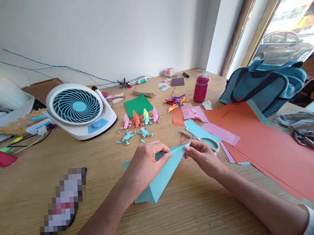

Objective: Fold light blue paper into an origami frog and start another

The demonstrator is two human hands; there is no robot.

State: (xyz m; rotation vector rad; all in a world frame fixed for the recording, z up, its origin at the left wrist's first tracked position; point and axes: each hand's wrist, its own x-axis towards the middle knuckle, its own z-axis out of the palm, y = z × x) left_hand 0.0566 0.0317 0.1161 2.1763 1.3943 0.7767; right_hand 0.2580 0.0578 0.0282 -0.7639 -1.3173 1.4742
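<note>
A light blue sheet of paper [163,171], partly folded, is held up above the wooden table between my two hands. My left hand [151,156] pinches its upper edge between thumb and fingers. At the pointed right corner, my right hand [202,157] grips the paper with thumb and fingertips. The sheet's lower part hangs open with a crease, and my left hand and forearm hide some of it. Just beyond my right hand lie scissors [212,144] with pale handles, over a light blue paper strip [197,127].
Folded paper figures [144,133] stand ahead, near a green sheet [137,104]. A white fan [77,107] is at left, a phone-like object [65,203] nearer me. Large orange sheets [269,143], a blue bag [260,84] and a red bottle [200,89] occupy the right.
</note>
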